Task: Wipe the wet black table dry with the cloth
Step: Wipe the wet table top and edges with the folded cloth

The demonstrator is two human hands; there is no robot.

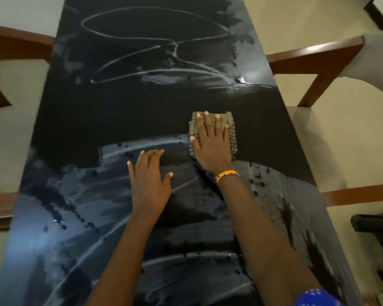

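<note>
Head view shows the right hand (211, 143) pressing flat on the folded olive ribbed cloth (229, 127) mid-frame, left hand (149, 181) spread on the wet black worktop (75, 129); a soaked cloth could merely smear streaks.

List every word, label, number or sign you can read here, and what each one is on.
No readable text anywhere.
Black table: looping wet streaks, not letters.
Blue sleeve: white marks, too blurred to read.
Orange wristband: no lettering legible.
Cloth under the right hand: woven pattern only.

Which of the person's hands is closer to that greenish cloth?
Right. The right hand lies flat on top of the cloth, pressing it onto the black table. The left hand rests on the tabletop beside it, apart from the cloth.
</note>
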